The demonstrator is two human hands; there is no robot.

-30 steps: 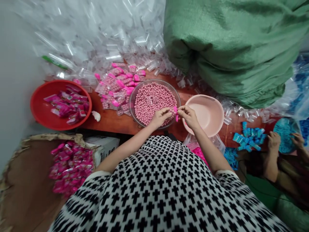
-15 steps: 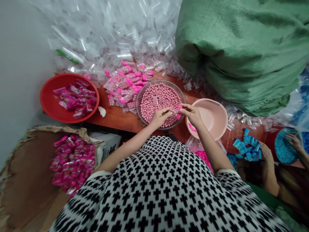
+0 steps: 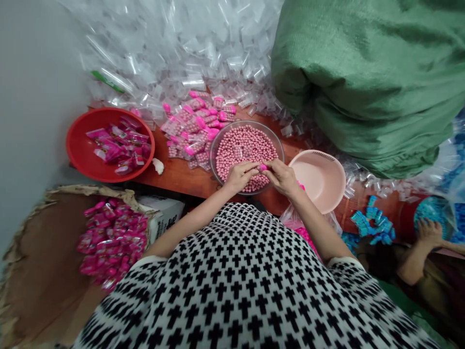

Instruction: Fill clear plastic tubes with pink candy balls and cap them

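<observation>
Over a round bowl of pink beads, my two hands meet at the fingertips. My left hand is closed on a small clear container, now mostly covered by the fingers. A bright pink cap is pinched in my right hand, pressed against the container's end. Another small clear container lies on the beads. Behind the bowl, filled containers with pink caps form a heap. A pale pink basin stands right of the bowl, partly behind my right forearm.
At left are a red basin of pink packets and a torn cardboard box with more packets. Clear containers pile up behind, beside a large green sack. At right, a co-worker's hand is near blue pieces.
My right hand has moved left, bringing the pink cap against the container in my left hand. The co-worker's hand has moved from the blue pieces to the round container on the right.
</observation>
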